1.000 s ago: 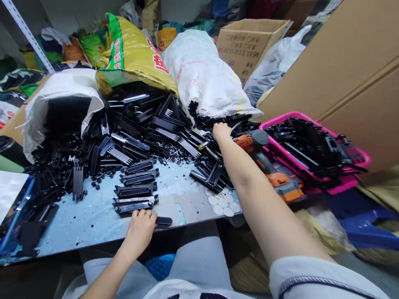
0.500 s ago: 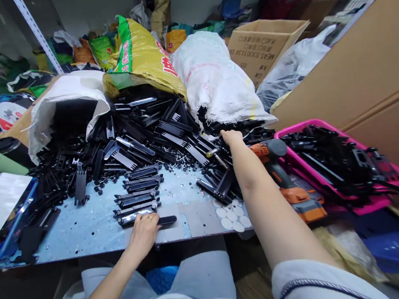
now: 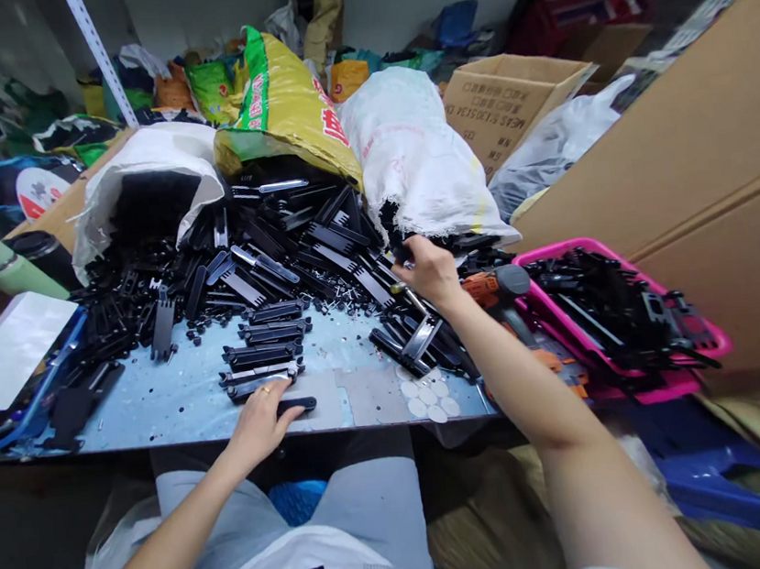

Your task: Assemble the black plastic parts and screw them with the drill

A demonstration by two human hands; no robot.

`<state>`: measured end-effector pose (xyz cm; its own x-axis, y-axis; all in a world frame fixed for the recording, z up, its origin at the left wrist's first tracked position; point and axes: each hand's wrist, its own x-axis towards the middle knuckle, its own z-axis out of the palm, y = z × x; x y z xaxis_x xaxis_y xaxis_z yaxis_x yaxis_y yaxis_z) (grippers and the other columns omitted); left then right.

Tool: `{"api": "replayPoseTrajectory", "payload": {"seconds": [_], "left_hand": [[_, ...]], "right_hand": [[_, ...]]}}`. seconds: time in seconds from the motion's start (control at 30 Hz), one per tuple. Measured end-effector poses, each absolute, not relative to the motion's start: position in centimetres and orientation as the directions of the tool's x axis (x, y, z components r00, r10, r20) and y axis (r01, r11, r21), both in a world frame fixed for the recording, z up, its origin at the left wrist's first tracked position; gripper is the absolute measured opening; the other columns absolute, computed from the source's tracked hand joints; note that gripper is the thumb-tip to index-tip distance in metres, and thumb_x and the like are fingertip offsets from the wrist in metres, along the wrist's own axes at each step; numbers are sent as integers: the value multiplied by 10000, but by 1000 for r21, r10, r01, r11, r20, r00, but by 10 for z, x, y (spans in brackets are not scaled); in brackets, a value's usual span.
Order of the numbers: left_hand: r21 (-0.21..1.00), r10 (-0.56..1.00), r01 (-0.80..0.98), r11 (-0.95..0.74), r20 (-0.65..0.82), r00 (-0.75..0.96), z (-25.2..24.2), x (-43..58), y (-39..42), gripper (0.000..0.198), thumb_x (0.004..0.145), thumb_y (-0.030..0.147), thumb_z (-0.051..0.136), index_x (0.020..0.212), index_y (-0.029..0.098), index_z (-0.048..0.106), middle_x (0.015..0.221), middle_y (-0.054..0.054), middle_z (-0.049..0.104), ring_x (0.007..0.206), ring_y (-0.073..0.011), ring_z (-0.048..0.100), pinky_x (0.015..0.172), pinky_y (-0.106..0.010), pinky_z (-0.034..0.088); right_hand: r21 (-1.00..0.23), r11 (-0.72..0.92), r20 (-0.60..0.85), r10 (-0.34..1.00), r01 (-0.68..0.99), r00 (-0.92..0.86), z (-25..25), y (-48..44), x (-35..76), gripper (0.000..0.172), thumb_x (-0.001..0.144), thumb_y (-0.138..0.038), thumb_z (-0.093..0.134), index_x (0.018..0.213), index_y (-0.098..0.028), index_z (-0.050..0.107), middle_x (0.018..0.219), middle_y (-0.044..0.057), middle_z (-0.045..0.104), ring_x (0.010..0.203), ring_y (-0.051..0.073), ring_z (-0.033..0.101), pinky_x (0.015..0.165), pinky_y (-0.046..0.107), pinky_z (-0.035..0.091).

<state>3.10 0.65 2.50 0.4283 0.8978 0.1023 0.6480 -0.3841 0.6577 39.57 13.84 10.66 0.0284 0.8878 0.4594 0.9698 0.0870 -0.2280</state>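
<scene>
My left hand [image 3: 259, 426] is at the table's front edge, its fingers and thumb closed around a long black plastic piece [image 3: 300, 405] whose end sticks out to the right. Just beyond it lies a row of similar black handle-like pieces [image 3: 267, 332], stacked side by side. At the mouth of the white woven sack [image 3: 414, 142], my right hand [image 3: 431, 273] has its fingers bent inward over dark parts; what they grip is hidden. Below that hand lie a small hammer [image 3: 415, 297] and loose black pieces [image 3: 394, 343].
Black fork-ended parts [image 3: 242, 288] and small pins heap up before a yellow sack [image 3: 295, 101] and an open white sack [image 3: 149, 156]. To the right are an orange cordless drill [image 3: 484, 288] and a pink basket [image 3: 671, 286] of black parts. A blue tray [image 3: 29, 420] is left.
My right hand has drawn back slightly from the sack mouth, its fingers now bent and the wrist raised. The left hand stays on the black piece, its thumb now showing. The view has shifted.
</scene>
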Motion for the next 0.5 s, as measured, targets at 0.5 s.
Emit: {"api": "replayPoseTrajectory", "payload": {"seconds": [0.5], "left_hand": [[969, 955, 207, -135, 71, 287, 31, 53, -11, 477, 882, 482, 463, 1244, 173, 436, 1007, -88, 610, 848, -190, 629, 779, -361, 504]], "right_hand": [[-249, 559, -20, 814, 791, -581, 57, -26, 261, 311, 935, -415, 435, 1106, -185, 556, 905, 90, 647, 852, 205, 595, 745, 306, 391]]}}
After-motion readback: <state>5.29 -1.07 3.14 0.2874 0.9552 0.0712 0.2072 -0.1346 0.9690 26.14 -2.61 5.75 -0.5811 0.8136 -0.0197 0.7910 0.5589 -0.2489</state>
